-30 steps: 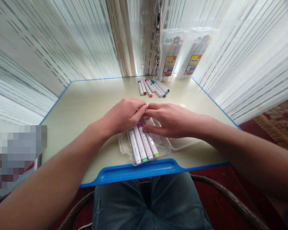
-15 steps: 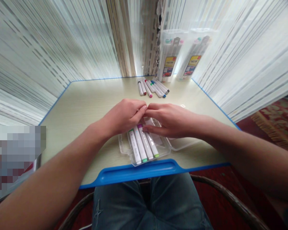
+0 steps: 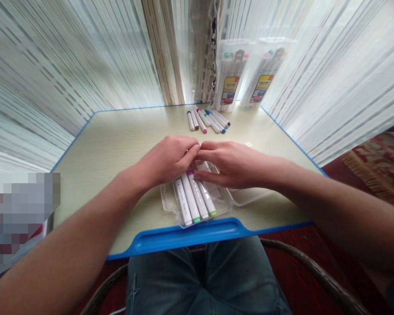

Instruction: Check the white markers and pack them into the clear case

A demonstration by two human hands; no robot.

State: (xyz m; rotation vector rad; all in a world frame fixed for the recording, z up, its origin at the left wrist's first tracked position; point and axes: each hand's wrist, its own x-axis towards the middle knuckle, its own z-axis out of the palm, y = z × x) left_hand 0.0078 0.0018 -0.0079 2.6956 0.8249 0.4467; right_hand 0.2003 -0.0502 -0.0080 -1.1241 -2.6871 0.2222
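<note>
My left hand [image 3: 175,153] is closed over the far end of a clear plastic case [image 3: 221,199], its fingers curled and the thumb pressed against them. What it may be pinching is hidden. My right hand [image 3: 230,164] meets its fingertips from the other side, fingers stretched out and the thumb apart, above the case. In the case lie several white markers [image 3: 195,201] side by side, with green, purple and other coloured ends. Both hands cover their far ends. To the right, the case's lid [image 3: 249,197] lies opened on the table, partly under my right wrist.
Several loose markers [image 3: 213,121] lie in a group near the table's back edge. Behind them, two clear marker packs [image 3: 230,89] stand against the string curtain [image 3: 118,52]. A blue tray ledge [image 3: 188,236] runs along the front of the pale table [image 3: 98,144].
The view has shifted very slightly. Both hands, the case and the markers keep the same positions relative to one another.
</note>
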